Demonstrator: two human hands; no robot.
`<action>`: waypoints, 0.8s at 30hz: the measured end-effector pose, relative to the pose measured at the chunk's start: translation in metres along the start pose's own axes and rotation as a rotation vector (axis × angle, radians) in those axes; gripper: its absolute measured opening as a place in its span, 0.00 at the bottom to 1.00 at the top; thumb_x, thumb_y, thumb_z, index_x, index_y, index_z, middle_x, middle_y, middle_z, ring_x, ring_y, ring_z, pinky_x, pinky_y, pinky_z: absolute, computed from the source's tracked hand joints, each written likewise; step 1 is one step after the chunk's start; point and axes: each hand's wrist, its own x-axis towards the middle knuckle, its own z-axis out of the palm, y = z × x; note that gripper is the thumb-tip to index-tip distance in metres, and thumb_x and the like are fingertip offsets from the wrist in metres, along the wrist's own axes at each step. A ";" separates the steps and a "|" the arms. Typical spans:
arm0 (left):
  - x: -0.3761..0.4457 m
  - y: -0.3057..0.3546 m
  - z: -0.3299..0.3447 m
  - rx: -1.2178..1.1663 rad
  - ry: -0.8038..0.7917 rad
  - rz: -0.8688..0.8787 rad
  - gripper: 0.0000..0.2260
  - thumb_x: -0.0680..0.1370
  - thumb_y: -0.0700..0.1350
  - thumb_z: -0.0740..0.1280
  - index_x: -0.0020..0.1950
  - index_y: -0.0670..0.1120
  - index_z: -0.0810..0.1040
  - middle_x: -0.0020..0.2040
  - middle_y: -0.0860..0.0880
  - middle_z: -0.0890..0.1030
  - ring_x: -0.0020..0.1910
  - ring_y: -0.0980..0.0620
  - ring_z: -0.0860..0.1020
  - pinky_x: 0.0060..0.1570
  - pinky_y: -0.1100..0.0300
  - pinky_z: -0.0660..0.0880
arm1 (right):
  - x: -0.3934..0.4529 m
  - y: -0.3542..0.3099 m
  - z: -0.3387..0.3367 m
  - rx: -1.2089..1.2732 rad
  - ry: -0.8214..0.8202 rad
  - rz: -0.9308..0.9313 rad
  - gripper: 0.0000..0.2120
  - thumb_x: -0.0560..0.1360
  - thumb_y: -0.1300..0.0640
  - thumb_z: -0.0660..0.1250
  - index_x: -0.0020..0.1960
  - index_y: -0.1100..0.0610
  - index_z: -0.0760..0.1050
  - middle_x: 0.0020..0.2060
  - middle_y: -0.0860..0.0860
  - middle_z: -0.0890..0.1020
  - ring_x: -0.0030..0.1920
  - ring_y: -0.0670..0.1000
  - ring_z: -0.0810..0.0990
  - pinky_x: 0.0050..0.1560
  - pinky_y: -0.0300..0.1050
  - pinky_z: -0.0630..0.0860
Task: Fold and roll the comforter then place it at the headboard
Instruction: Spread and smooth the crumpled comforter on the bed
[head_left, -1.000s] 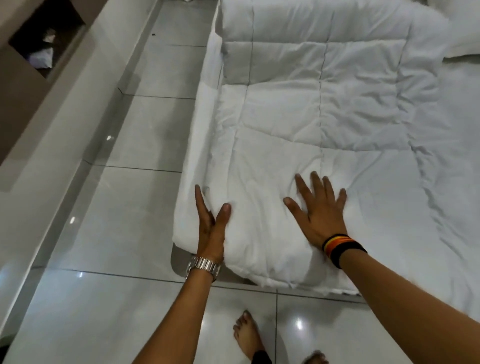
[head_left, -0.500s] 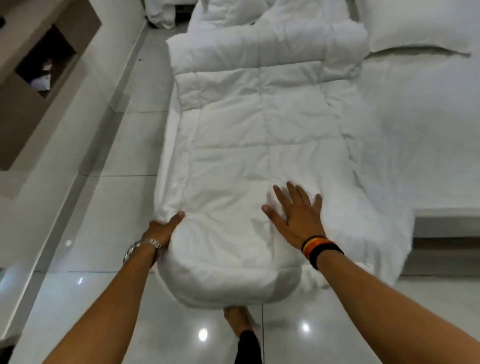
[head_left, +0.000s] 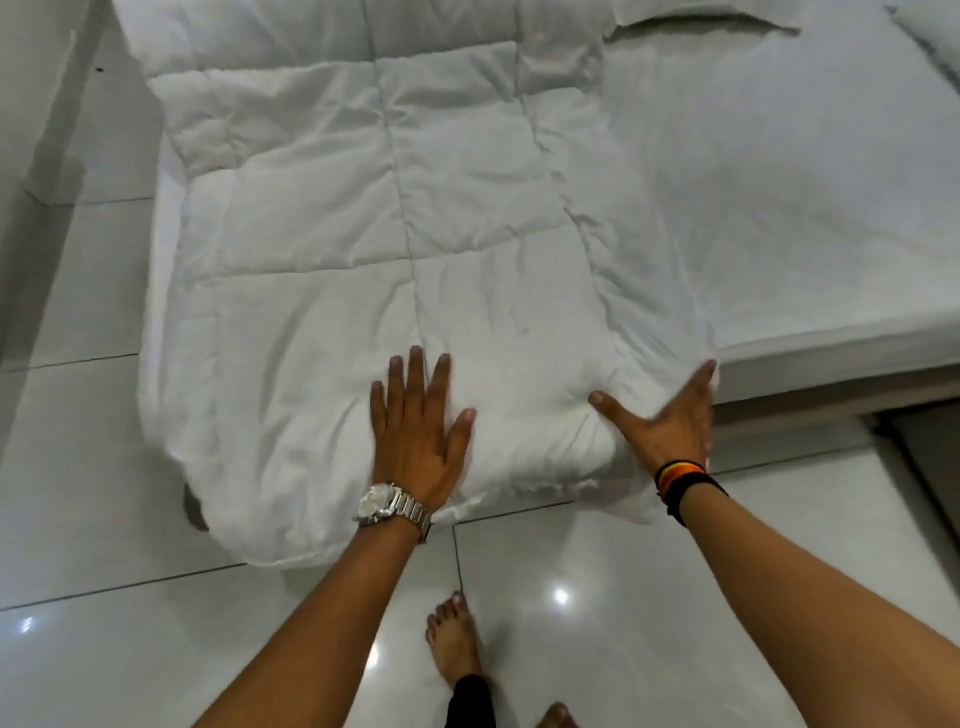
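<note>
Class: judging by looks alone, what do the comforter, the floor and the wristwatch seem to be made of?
Comforter: soft white padded fabric, matte; stitched quilted panels and wrinkles.
Floor: glossy pale tile, likely ceramic; grout lines and light reflections.
Wristwatch: polished silvery metal, apparently; shiny linked band.

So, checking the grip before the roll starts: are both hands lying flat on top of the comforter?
No, the left hand lies flat on the comforter, but the right hand cups its corner edge.

Glossy grey-white floor tiles (head_left: 597, 561) fill the bottom of the frame, dark grout lines, ceiling lights glaring off them. Bare mattress sheet (head_left: 779, 182) takes up the upper right, with a pillow corner (head_left: 930, 31) poking in at the top right. A pale wall base (head_left: 36, 130) runs down the upper left.
</note>
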 end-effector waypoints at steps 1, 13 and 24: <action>0.007 0.006 0.007 0.014 0.003 -0.008 0.31 0.84 0.60 0.54 0.86 0.50 0.54 0.86 0.45 0.49 0.85 0.43 0.45 0.81 0.40 0.43 | 0.006 0.003 0.001 0.068 -0.012 0.029 0.80 0.49 0.16 0.75 0.84 0.45 0.32 0.86 0.53 0.49 0.85 0.58 0.51 0.81 0.68 0.50; 0.009 0.007 0.001 0.006 -0.046 -0.049 0.34 0.83 0.63 0.51 0.86 0.50 0.52 0.86 0.45 0.50 0.85 0.42 0.48 0.81 0.41 0.45 | 0.019 0.024 -0.045 0.455 -0.203 0.091 0.23 0.60 0.42 0.87 0.50 0.47 0.82 0.51 0.46 0.87 0.49 0.47 0.86 0.47 0.41 0.82; -0.033 0.060 -0.040 -0.127 0.022 -0.121 0.31 0.85 0.62 0.55 0.86 0.54 0.51 0.85 0.49 0.57 0.84 0.45 0.51 0.81 0.42 0.48 | -0.051 0.038 -0.140 0.235 -0.361 0.202 0.26 0.66 0.37 0.82 0.50 0.56 0.80 0.47 0.54 0.86 0.43 0.53 0.85 0.42 0.44 0.78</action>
